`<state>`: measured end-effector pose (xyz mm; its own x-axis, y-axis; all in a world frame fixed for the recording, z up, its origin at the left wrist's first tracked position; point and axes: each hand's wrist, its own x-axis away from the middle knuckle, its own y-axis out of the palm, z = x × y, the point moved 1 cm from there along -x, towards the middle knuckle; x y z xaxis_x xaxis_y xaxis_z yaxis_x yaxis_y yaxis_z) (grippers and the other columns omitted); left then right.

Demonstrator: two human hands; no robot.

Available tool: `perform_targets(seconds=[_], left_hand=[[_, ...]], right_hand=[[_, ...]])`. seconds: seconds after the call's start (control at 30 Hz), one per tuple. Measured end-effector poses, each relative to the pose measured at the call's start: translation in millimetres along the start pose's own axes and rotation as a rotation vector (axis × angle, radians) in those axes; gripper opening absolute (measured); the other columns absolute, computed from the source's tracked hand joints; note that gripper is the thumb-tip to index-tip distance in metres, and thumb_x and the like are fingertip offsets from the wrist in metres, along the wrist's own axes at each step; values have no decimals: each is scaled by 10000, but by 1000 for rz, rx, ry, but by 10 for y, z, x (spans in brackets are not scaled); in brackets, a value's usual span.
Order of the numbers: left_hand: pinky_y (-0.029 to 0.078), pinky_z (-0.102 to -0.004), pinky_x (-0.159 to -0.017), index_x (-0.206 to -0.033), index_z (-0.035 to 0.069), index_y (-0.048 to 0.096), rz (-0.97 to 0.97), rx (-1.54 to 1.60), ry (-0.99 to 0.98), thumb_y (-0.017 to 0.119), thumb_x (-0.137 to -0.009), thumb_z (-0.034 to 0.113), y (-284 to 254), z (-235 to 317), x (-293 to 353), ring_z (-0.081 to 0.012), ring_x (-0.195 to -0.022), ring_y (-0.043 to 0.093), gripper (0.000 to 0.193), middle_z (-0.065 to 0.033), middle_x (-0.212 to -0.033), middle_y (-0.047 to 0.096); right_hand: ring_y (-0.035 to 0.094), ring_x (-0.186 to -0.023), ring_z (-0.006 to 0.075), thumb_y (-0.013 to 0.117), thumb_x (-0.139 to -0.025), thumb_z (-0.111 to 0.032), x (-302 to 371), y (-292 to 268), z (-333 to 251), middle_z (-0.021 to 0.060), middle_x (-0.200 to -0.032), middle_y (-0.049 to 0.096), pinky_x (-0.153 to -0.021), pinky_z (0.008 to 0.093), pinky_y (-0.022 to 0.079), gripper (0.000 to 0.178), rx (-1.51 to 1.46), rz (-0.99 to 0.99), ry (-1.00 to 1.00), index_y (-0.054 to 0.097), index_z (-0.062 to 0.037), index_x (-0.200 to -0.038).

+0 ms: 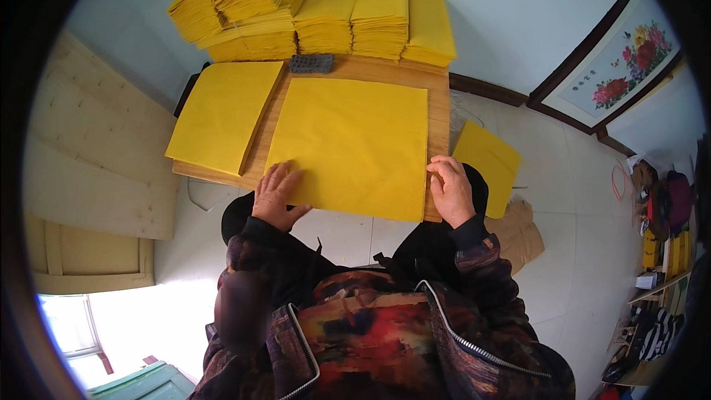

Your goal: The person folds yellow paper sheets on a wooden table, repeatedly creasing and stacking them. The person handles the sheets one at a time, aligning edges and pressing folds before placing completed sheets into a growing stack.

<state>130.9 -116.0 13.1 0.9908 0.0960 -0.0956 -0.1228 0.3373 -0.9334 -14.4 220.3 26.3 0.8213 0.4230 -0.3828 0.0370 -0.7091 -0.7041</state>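
Floor (563,252) first: pale tiles run wide on your right and below the board, with only a loose yellow sheet (487,163) and some brown cardboard (522,233) lying there, so room to swing lies mostly that way. Wooden panels (96,163) close off your left. Wooden board (441,104) sits in front of you as the work surface; its far edge is crowded by stacks of folded yellow paper (318,15), fanned and leaning at the left, squarer at the right, some overhanging the board's back edge. Large yellow sheet (352,144) lies flat across the middle of the board, its near edge running past the board's front edge toward you, its right edge just short of the board's right side. Second pile of yellow sheets (222,115) lies to its left, tilted, its left corner hanging off the board. Small dark grey block (311,64) rests at the far edge between the stacks and the flat sheets. Your left hand (275,196) lies palm down, fingers spread, pressing the near left corner of the large sheet. Your right hand (450,189) sits at the near right corner, fingers curled together on the sheet's edge; you cannot tell whether they pinch the paper or only rest on it.
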Motion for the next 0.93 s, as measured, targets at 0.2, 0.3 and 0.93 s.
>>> perform_targets(seconds=[0.2, 0.3, 0.93], left_hand=[[390, -422, -1019, -1245, 43, 532, 296, 225, -229, 677, -779, 184, 114, -494, -334, -384, -1227, 454, 507, -201, -1338, 478], [465, -398, -908, -1188, 12, 569, 283, 333, -312, 635, -802, 174, 152, -703, -545, -333, -1064, 583, 424, -189, -1178, 596], [498, -294, -753, -1181, 25, 590, 310, 425, -370, 626, -789, 106, 240, -581, -663, -209, -857, 612, 401, -128, -1042, 623]], right_hand=[[544, -998, 347, 619, -784, -57, -99, 94, 123, 140, -1039, 567, -838, 409, 473, 149, 114, 16, 176, 587, -1, -919], [540, -1010, 349, 637, -781, -83, -162, 182, 125, 152, -1062, 550, -842, 411, 472, 174, 167, -8, 145, 589, 4, -925], [557, -951, 372, 631, -777, -57, -298, 270, 223, 179, -1012, 540, -836, 414, 469, 198, 119, -58, 158, 578, -1, -960]])
